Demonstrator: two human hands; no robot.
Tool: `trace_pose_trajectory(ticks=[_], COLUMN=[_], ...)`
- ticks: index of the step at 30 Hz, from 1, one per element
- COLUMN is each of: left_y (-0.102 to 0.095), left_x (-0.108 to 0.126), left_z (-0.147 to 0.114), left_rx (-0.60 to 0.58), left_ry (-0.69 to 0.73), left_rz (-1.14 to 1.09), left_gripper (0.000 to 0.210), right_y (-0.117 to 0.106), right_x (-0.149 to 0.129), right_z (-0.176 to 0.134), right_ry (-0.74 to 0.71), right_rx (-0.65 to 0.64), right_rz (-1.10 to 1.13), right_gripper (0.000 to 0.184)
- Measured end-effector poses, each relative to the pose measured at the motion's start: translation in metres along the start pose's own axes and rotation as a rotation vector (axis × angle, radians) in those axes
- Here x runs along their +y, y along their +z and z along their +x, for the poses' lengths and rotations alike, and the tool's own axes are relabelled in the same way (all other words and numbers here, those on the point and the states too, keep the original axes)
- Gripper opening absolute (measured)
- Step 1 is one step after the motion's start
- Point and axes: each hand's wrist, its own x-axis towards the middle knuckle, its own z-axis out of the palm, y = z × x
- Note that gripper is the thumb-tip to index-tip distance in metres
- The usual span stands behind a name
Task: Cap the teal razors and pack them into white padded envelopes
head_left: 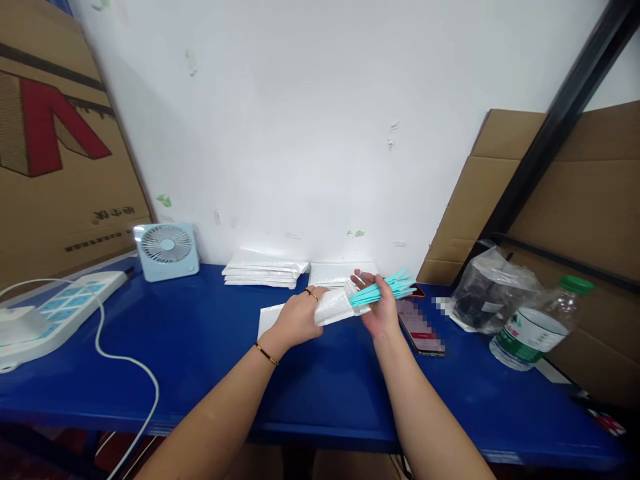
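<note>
My left hand (299, 313) grips a white bubble mailer (334, 307) above the table, its fingers closed around the packet. A bundle of thin turquoise strips (383, 291) pokes out of the mailer's right end. My right hand (379, 312) is closed around that bundle, thumb on top, close to the mailer's opening. Part of another white mailer (270, 319) shows beneath my left hand. Behind my hands lie a stack of white mailers (265, 268) and a second white pile (340, 272), partly hidden by my fingers. What kind of strips these are I cannot tell.
A phone (423, 328) lies right of my right hand. Further right stand a plastic bottle (540, 323) and a bagged dark object (493, 290). A small blue fan (167, 250) and a power strip (65, 310) with a white cable (123, 357) occupy the left of the blue table (210, 373).
</note>
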Motion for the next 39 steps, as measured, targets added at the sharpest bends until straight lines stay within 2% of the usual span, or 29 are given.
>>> trace_pose_trajectory(ticks=[5, 11, 17, 24, 27, 31, 33, 35, 39], left_y=[0.009, 0.019, 0.017, 0.018, 0.017, 0.019, 0.022, 0.026, 0.023], left_x=[0.002, 0.013, 0.022, 0.015, 0.008, 0.001, 0.0, -0.001, -0.014], left_z=[0.004, 0.007, 0.008, 0.008, 0.008, 0.008, 0.008, 0.007, -0.003], left_rx=[0.013, -0.029, -0.112, -0.099, -0.103, -0.167, -0.193, -0.196, -0.158], left_ry=[0.002, -0.085, -0.202, -0.166, -0.149, -0.097, -0.069, -0.038, 0.018], left_rz=[-0.131, -0.004, 0.101, 0.175, 0.183, 0.198, 0.193, 0.182, 0.137], left_gripper=[0.064, 0.051, 0.039, 0.028, 0.028, 0.03, 0.034, 0.046, 0.1], right_y=[0.007, 0.017, 0.019, 0.021, 0.014, -0.008, -0.018, -0.027, -0.037], right_x=[0.031, 0.054, 0.061, 0.061, 0.052, 0.035, 0.033, 0.036, 0.042], right_z=[-0.007, -0.018, -0.024, -0.027, -0.019, 0.0, 0.007, 0.01, 0.011], right_ry=[0.116, 0.158, 0.254, 0.293, 0.241, -0.015, -0.066, -0.016, 0.044], right_rx=[-0.016, 0.014, -0.055, -0.141, -0.066, 0.196, 0.256, 0.244, 0.236], right_rz=[-0.023, -0.074, -0.207, -0.228, -0.139, -0.105, -0.269, -0.444, -0.648], right_gripper=[0.03, 0.042, 0.045, 0.041, 0.044, 0.033, 0.031, 0.031, 0.037])
